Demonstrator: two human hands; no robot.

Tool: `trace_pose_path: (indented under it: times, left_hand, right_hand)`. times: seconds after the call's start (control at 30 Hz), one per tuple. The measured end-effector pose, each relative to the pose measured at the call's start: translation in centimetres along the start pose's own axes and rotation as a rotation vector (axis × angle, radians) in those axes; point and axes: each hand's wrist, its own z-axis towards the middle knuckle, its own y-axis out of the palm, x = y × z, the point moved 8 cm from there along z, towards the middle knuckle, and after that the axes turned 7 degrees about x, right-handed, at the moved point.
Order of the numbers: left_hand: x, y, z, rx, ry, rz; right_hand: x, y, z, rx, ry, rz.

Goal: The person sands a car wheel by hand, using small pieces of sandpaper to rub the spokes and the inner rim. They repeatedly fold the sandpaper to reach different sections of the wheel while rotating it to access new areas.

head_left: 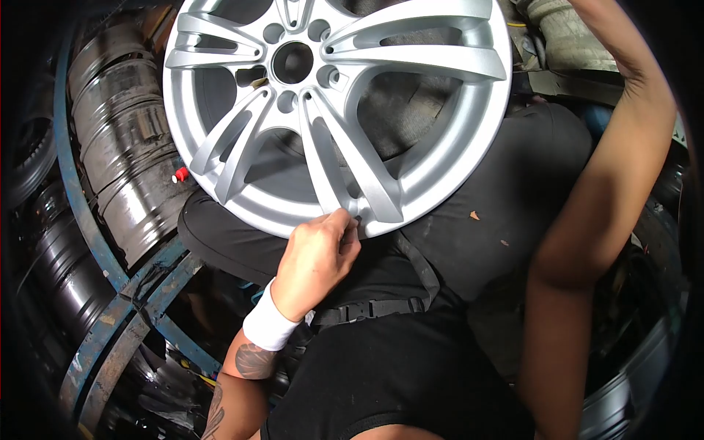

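Silver and matt, the wheel point(327, 150) leaned face-up across the person's lap, its lower rim resting on black trousers point(242, 242) and its upper part running out of the top of the view. Paired spokes fanned out from the hub hole point(293, 62), with bolt holes ringed about it.

The left hand point(319, 260) was at the lower rim, where a spoke pair met it. Its fingers were curled in toward the palm, and the fingertips point(350, 220) pressed on the rim's edge. Whether they pinched anything small could not be told. A white wristband point(270, 323) circled that wrist, with a tattoo point(253, 361) on the forearm below it.

The right arm point(601, 191) rose along the right side of the view, bent at the elbow and reaching up beside the wheel. The right hand lay beyond the top edge, so its state could not be told.

A black strap with a buckle point(370, 309) crossed the person's waist over a black shirt point(411, 374).

To the left, well apart from the left hand, dark steel rims point(121, 132) stood stacked inside a blue metal frame point(110, 297) with worn paint. A small red cap point(180, 174) showed just beside the wheel's left edge. A tyre point(29, 165) sat at the far left in shadow.
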Motion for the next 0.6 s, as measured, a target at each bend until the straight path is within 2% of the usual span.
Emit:
trace_pose_path:
  times: [0.17,0.27,0.37,0.43,0.5,0.6]
  left_hand:
    - [-0.4,0.1,0.1,0.007,0.006,0.017]
    - [-0.3,0.0,0.0,-0.055,-0.023,0.043]
    - [1.0,-1.0,-0.6,0.053,-0.033,-0.057]
    - [1.1,-0.6,-0.6,0.052,-0.037,-0.035]
    - [0.7,0.3,-0.6,0.054,0.019,-0.011]
    - [0.0,0.3,-0.4,0.004,-0.04,0.025]
  right_hand:
    - [-0.6,-0.4,-0.2,-0.019,0.077,-0.079]
    - [-1.3,-0.2,-0.5,-0.009,0.077,-0.171]
    - [-2.1,1.0,-0.8,0.065,-0.086,-0.269]
    - [-1.8,1.2,-1.0,0.075,-0.135,-0.254]
    - [-1.4,1.2,-0.7,0.04,-0.101,-0.203]
    - [-2.4,1.5,-1.3,0.033,-0.087,-0.313]
